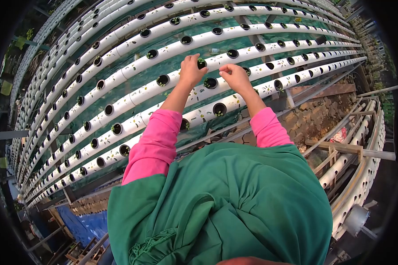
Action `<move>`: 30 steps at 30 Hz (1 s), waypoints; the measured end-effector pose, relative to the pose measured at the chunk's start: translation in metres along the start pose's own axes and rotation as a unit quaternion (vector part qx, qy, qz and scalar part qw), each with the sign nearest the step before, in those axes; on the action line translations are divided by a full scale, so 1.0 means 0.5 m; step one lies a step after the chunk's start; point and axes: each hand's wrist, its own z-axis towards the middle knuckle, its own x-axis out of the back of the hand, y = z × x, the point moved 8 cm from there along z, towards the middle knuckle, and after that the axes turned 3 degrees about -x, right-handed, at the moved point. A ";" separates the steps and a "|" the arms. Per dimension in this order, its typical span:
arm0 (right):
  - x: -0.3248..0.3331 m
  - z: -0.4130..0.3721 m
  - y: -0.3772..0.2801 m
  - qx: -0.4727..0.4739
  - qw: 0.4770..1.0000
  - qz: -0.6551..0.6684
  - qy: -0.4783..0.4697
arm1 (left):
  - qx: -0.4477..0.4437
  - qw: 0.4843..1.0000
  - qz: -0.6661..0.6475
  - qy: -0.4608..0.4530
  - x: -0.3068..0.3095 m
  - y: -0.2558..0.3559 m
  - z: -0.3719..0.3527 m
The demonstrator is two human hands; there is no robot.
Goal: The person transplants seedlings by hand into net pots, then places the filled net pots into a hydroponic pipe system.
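Observation:
My left hand is at a white pipe, its thumb and fingers curved round the rim of a small black pot with a green seedling in it. The pot sits in line with the pipe's other holes. To the right, my right hand hovers above the pipes with thumb and fingertips pinched together. Whatever is between those fingertips is too small to make out. Below the gap between my hands, another black pot holds a seedling in the nearer pipe. One more potted seedling stands left of my left wrist.
Long rows of white pipes with round holes curve across the view, many holding black pots. Loose leaf bits lie on them. Green netting spreads underneath. A metal rail runs along the near side. More pipes stand at right, beside a stone wall.

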 end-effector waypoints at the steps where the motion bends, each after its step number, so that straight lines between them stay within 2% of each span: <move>1: -0.016 -0.010 -0.004 -0.041 0.995 -0.014 -0.093 | -0.020 1.000 -0.007 -0.004 0.006 0.007 -0.008; 2: -0.033 -0.025 -0.005 -0.081 0.979 -0.028 -0.185 | -0.041 0.999 -0.014 -0.007 0.014 0.015 -0.016; 3: -0.040 -0.044 -0.014 -0.083 0.970 -0.042 -0.224 | -0.038 0.999 -0.012 -0.013 0.023 0.019 -0.028; 4: -0.044 -0.056 -0.007 -0.083 0.970 -0.042 -0.225 | -0.037 0.999 -0.012 -0.014 0.032 0.019 -0.041; 6: -0.090 -0.094 0.007 0.040 0.940 -0.154 -0.303 | -0.050 0.998 -0.027 0.004 0.054 0.024 -0.068; 8: -0.112 -0.112 0.011 0.066 0.939 -0.156 -0.298 | -0.031 0.998 -0.060 -0.006 0.070 0.022 -0.093; 10: -0.114 -0.117 0.002 0.036 0.933 -0.229 -0.276 | -0.013 0.995 -0.093 -0.013 0.087 0.025 -0.121; 12: -0.118 -0.113 -0.001 0.047 0.936 -0.214 -0.276 | 0.025 0.983 -0.177 -0.029 0.096 0.021 -0.148; 13: -0.110 -0.108 -0.006 0.030 0.946 -0.180 -0.268 | -0.035 0.989 -0.146 -0.017 0.093 0.015 -0.154; 14: -0.101 -0.103 -0.013 0.014 0.954 -0.145 -0.261 | -0.034 0.989 -0.145 -0.015 0.091 0.005 -0.163; 17: -0.061 -0.083 -0.046 -0.036 0.972 -0.073 -0.221 | 0.039 0.955 -0.273 -0.105 0.078 0.010 -0.207; 18: -0.051 -0.074 -0.060 -0.036 0.978 -0.044 -0.203 | 0.038 0.956 -0.272 -0.104 0.085 0.016 -0.218; 20: -0.044 -0.071 -0.093 -0.039 0.979 -0.001 -0.200 | 0.016 0.925 -0.344 -0.161 0.080 0.047 -0.241; 22: -0.052 -0.076 -0.124 -0.098 0.969 0.099 -0.206 | 0.025 0.924 -0.346 -0.160 0.089 0.065 -0.253; 24: -0.072 -0.076 -0.146 -0.087 0.971 0.093 -0.202 | 0.050 0.918 -0.367 -0.139 0.104 0.069 -0.256; 26: -0.071 -0.084 -0.191 -0.088 0.966 0.174 -0.167 | 0.035 0.920 -0.377 -0.107 0.127 0.055 -0.250; 28: -0.066 -0.100 -0.219 -0.101 0.958 0.226 -0.145 | 0.099 0.874 -0.472 -0.051 0.154 0.027 -0.249; 29: -0.067 -0.102 -0.224 -0.073 0.958 0.246 -0.130 | 0.128 0.822 -0.554 -0.024 0.161 0.018 -0.254; 30: -0.069 -0.104 -0.227 -0.046 0.956 0.265 -0.114 | 0.146 0.803 -0.578 -0.013 0.173 0.011 -0.258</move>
